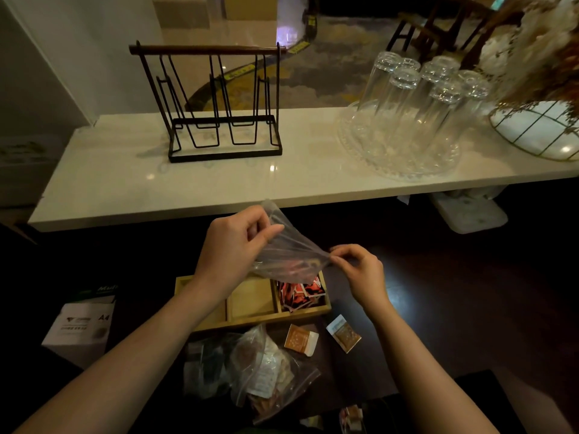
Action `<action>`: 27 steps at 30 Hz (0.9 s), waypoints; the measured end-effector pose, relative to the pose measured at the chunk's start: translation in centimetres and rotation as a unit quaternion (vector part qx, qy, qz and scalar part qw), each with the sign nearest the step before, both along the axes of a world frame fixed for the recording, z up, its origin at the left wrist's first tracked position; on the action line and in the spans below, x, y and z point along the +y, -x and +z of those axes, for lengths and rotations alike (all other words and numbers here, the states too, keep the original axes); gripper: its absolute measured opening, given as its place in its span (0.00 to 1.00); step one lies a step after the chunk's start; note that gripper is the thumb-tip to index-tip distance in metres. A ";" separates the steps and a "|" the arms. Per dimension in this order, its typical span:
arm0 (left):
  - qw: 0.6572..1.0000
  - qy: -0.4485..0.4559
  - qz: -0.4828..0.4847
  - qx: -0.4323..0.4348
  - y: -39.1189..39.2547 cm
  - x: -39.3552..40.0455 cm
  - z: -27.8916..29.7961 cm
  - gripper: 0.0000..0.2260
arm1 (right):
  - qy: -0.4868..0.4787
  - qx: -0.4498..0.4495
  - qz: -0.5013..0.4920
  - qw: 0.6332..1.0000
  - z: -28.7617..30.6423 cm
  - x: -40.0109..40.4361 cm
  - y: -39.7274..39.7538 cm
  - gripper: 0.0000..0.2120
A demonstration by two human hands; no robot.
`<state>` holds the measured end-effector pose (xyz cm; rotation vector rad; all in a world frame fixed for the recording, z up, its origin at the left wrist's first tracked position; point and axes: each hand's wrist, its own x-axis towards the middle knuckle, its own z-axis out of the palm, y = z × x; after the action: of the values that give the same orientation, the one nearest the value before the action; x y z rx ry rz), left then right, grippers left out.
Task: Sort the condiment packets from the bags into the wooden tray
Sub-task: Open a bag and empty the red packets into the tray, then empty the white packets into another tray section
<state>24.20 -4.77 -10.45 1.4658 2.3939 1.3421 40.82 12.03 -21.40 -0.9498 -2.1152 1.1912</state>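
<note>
A clear plastic bag [289, 250] is stretched between both hands above the wooden tray [250, 300]. My left hand [233, 245] pinches its upper corner; my right hand [357, 267] pinches its lower right edge. The bag looks nearly empty. Red and white packets [300, 294] are piled in the tray's right compartment, while the middle compartment looks bare. The left compartment is partly hidden by my forearm. Two orange-brown packets [300, 339] [344, 333] lie loose on the dark surface in front of the tray. Filled clear bags of packets [266, 368] rest below the tray, between my arms.
A white counter [219, 183] runs above the work area. On it stand a black wire rack [219, 120], a glass tray of upturned glasses [407, 120] and a gold wire basket [539, 130]. A white paper pack [81, 327] sits left of the tray.
</note>
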 end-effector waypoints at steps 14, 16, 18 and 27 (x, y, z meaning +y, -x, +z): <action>0.985 0.150 0.068 -0.057 -0.4 -3.2 -6.5 0.04 | -0.078 -0.071 -0.194 0.975 -1.8 0.3 -1.9 0.03; 0.956 0.290 0.024 -0.032 -1.8 -4.2 -7.9 0.09 | -0.089 -0.119 -0.238 0.960 -2.8 0.8 -2.8 0.04; 0.908 0.416 -0.026 -0.026 -3.5 -5.4 -9.3 0.15 | -0.106 -0.186 -0.239 0.947 -4.2 0.9 -3.6 0.04; 0.866 0.498 -0.045 0.000 -6.5 -8.4 -12.4 0.09 | -0.018 -0.239 -0.092 0.967 -8.4 -0.1 -4.5 0.02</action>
<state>30.67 -13.17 -22.86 1.1747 2.3204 -0.0281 45.34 11.90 -29.83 -1.5011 -2.3283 0.8900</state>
